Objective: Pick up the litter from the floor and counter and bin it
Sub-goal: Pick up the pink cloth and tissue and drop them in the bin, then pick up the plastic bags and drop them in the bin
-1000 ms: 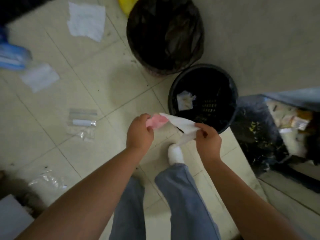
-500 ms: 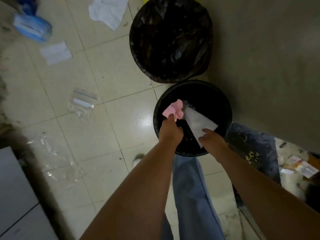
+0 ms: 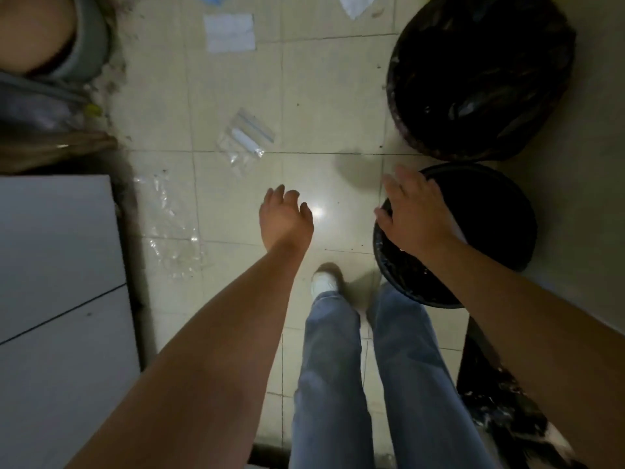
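Observation:
My left hand point(image 3: 285, 220) hovers empty over the tiled floor, fingers loosely spread. My right hand point(image 3: 414, 211) is open above the left rim of the small black bin point(image 3: 500, 211), holding nothing. A clear zip bag point(image 3: 247, 140) with a white tube in it lies on the floor ahead of my left hand. Crumpled clear plastic wrap point(image 3: 169, 225) lies to the left. A white paper sheet point(image 3: 230, 32) lies farther away. A white edge shows inside the bin beside my right wrist.
A large bin lined with a black bag point(image 3: 480, 72) stands beyond the small one. A grey cabinet top point(image 3: 57, 282) is at the left, a dirty pipe area point(image 3: 50, 96) above it. Dark rubbish point(image 3: 507, 411) lies at the lower right. More paper point(image 3: 355, 3) is at the top edge.
The pink and white papers have left my hands, which were over the small bin. Both hands are now empty and open, the left one moved out over the floor. The view turned left.

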The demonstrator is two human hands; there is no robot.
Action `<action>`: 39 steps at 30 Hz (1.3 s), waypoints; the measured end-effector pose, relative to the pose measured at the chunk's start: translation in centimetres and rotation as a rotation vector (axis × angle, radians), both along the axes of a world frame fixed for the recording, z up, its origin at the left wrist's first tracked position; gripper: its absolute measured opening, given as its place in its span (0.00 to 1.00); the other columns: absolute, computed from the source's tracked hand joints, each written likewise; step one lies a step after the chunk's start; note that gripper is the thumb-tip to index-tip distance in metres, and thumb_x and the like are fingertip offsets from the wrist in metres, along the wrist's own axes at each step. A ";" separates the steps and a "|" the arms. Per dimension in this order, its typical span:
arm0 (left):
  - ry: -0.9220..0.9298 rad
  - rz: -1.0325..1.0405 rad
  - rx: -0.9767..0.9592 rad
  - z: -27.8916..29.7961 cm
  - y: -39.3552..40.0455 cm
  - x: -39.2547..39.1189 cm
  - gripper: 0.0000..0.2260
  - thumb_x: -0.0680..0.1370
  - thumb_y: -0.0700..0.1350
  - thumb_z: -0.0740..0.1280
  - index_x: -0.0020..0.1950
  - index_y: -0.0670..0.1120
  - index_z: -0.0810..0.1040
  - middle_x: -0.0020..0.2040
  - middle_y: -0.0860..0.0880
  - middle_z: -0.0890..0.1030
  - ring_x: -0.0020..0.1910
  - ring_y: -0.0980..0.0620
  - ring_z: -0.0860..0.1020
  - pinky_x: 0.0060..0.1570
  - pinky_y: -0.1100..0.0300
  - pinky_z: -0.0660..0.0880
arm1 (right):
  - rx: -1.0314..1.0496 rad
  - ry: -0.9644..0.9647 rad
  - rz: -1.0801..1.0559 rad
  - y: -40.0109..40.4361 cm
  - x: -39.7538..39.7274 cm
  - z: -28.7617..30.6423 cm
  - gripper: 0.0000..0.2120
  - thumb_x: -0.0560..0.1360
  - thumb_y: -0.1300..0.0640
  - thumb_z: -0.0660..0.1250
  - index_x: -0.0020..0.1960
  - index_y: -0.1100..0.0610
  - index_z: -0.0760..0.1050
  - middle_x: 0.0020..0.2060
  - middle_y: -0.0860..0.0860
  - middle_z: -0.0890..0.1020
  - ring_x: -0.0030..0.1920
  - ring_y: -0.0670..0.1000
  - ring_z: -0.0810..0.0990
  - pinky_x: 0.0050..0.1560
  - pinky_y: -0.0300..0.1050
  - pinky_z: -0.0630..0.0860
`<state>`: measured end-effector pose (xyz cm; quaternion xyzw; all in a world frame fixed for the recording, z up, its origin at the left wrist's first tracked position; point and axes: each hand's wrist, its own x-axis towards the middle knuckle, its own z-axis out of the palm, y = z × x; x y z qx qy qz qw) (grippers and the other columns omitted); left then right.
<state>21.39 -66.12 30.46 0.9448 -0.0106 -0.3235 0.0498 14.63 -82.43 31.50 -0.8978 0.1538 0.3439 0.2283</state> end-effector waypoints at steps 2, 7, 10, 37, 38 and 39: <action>-0.017 -0.001 0.046 0.7 3.7 1.9 0.18 0.81 0.45 0.56 0.70 0.42 0.69 0.77 0.43 0.62 0.78 0.45 0.55 0.76 0.53 0.53 | 0.011 -0.046 0.058 1.9 2.9 0.8 0.29 0.79 0.51 0.55 0.75 0.58 0.48 0.77 0.58 0.50 0.76 0.58 0.48 0.76 0.56 0.47; -0.030 0.157 0.179 1.6 15.8 5.9 0.20 0.82 0.47 0.55 0.73 0.42 0.64 0.78 0.43 0.58 0.78 0.44 0.51 0.77 0.50 0.51 | -0.005 -0.091 0.253 10.1 10.3 1.8 0.28 0.79 0.52 0.56 0.75 0.58 0.50 0.77 0.56 0.51 0.76 0.58 0.48 0.76 0.57 0.48; 0.007 0.221 0.205 1.4 22.4 8.5 0.21 0.82 0.49 0.54 0.74 0.42 0.62 0.78 0.42 0.56 0.78 0.43 0.50 0.76 0.47 0.51 | -0.016 -0.085 0.344 16.2 14.7 1.6 0.27 0.79 0.52 0.55 0.75 0.58 0.50 0.77 0.56 0.51 0.77 0.57 0.47 0.76 0.56 0.45; -0.015 1.036 0.162 -39.6 43.6 16.5 0.22 0.76 0.46 0.63 0.68 0.39 0.67 0.66 0.37 0.72 0.65 0.38 0.69 0.65 0.46 0.67 | -0.329 -0.052 -0.015 33.0 28.9 -39.3 0.28 0.75 0.54 0.65 0.69 0.66 0.60 0.66 0.67 0.66 0.65 0.65 0.65 0.65 0.56 0.67; -0.024 1.023 0.154 -39.8 43.6 16.3 0.21 0.76 0.45 0.62 0.66 0.38 0.68 0.64 0.37 0.74 0.63 0.38 0.71 0.63 0.47 0.69 | -0.345 -0.065 0.002 33.2 28.6 -39.5 0.24 0.77 0.56 0.62 0.67 0.68 0.62 0.64 0.68 0.68 0.64 0.65 0.67 0.63 0.56 0.68; -0.034 1.045 0.121 -39.7 43.4 16.1 0.18 0.77 0.44 0.61 0.65 0.37 0.70 0.62 0.37 0.75 0.62 0.38 0.72 0.61 0.48 0.71 | -0.358 -0.070 0.014 33.3 28.4 -39.5 0.20 0.78 0.58 0.60 0.65 0.69 0.64 0.62 0.68 0.69 0.62 0.66 0.69 0.61 0.56 0.69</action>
